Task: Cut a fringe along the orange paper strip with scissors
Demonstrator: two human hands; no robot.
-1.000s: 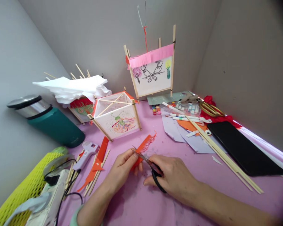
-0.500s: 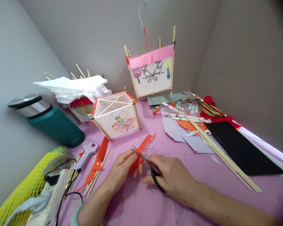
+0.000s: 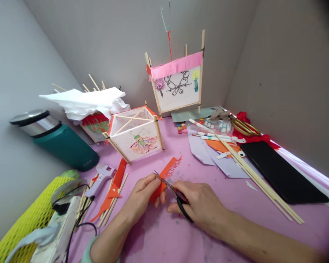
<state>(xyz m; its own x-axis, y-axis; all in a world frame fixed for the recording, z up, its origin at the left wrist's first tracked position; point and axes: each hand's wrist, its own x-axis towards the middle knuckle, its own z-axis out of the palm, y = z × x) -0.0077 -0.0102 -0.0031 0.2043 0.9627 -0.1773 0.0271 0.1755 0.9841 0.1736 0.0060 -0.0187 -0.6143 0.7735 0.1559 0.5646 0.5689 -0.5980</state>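
My left hand [image 3: 144, 190] pinches a strip of orange-red paper [image 3: 168, 168] between thumb and fingers. Fine cuts run along the strip's right edge, making a fringe toward its far end. Black-handled scissors [image 3: 183, 208] are in my right hand [image 3: 204, 202], fingers through the handles, with the blades lying across the paper close to my left thumb. Beyond my hands stands a paper lantern [image 3: 144, 141] on a stick frame, with an insect drawing on its front. A longer orange-red paper piece [image 3: 116, 184] lies to the left, over some thin sticks.
Left of me are a glue gun [image 3: 101, 177], a power strip [image 3: 57, 230] with cables and a teal bottle [image 3: 65, 146]. A second lantern [image 3: 178, 86] hangs at the back. On the right lie wooden sticks [image 3: 257, 179], a black phone-like slab [image 3: 282, 171], markers and paper.
Both hands, the paper strip and the scissors stay in nearly the same place. The scissors and right hand have shifted very slightly to the right.
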